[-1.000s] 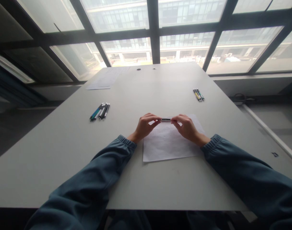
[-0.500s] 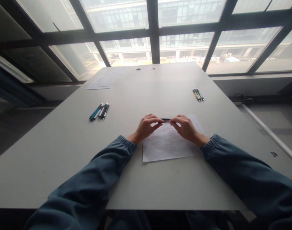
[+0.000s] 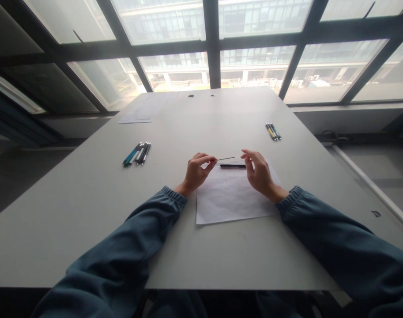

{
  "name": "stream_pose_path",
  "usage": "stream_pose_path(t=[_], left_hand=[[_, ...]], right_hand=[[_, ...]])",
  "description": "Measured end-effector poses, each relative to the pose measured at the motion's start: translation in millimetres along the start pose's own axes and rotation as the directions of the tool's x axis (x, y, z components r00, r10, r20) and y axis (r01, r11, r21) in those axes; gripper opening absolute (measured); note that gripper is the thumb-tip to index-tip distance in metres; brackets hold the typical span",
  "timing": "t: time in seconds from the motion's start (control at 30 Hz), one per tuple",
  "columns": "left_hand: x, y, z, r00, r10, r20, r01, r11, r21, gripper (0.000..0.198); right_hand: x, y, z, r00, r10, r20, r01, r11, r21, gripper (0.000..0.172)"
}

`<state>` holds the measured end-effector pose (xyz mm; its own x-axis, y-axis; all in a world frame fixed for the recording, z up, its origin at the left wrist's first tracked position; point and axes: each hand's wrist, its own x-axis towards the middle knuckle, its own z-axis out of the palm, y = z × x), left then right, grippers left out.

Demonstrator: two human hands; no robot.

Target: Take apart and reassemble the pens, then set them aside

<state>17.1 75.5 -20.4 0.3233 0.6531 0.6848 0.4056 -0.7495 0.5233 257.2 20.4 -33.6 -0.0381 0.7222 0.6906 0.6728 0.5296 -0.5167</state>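
Observation:
My left hand (image 3: 197,173) pinches one end of a thin dark pen refill (image 3: 225,158), which sticks out to the right above the paper. Just past the refill's far end is my right hand (image 3: 258,173), its fingers apart and nothing visible in them. Below the refill, a black pen (image 3: 232,166) lies crosswise near the top edge of a white sheet of paper (image 3: 231,198). Part of the pen's right end is hidden behind my right hand.
To the left lies a group of several pens (image 3: 137,154); a smaller row of pens (image 3: 273,131) sits at the right. Paper sheets (image 3: 138,112) rest at the far left of the white table (image 3: 98,212). Windows (image 3: 175,70) stand behind it.
Both hands were pinching a dark pen-like thing together. My right hand has let go and opened; my left hand has shifted slightly left with the refill, and the black pen shows on the paper.

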Motion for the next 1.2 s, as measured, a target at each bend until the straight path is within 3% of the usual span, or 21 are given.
stream_pose_path(t=[0.13,0.23,0.5,0.73,1.03,1.2], left_hand=[[1,-2,-1.2,0.997,-0.061,-0.053,0.061,0.998,0.0,0.014],[0,-3,-0.6,0.997,-0.06,-0.047,0.06,0.998,-0.008,0.014],[0,-2,-0.2,0.999,-0.038,-0.036,0.038,0.999,-0.008,0.014],[0,-2,-0.1,0.997,-0.056,-0.045,0.056,0.998,-0.003,0.015],[3,-16,-1.0,0.977,-0.179,-0.12,0.181,0.983,0.006,0.016],[6,-29,-11.5,0.985,-0.132,-0.108,0.14,0.988,0.069,0.011]], right_hand=[[-2,9,4,0.986,0.045,0.158,-0.009,0.976,-0.217,0.03],[-4,12,6,0.967,0.066,0.248,0.004,0.962,-0.272,0.023],[-3,10,4,0.955,0.084,0.286,-0.004,0.964,-0.267,0.008],[-3,12,6,0.956,0.083,0.281,-0.014,0.971,-0.239,0.019],[-1,10,4,0.993,0.077,0.092,-0.063,0.987,-0.147,0.018],[-2,8,2,0.993,0.086,0.082,-0.072,0.984,-0.164,0.018]])
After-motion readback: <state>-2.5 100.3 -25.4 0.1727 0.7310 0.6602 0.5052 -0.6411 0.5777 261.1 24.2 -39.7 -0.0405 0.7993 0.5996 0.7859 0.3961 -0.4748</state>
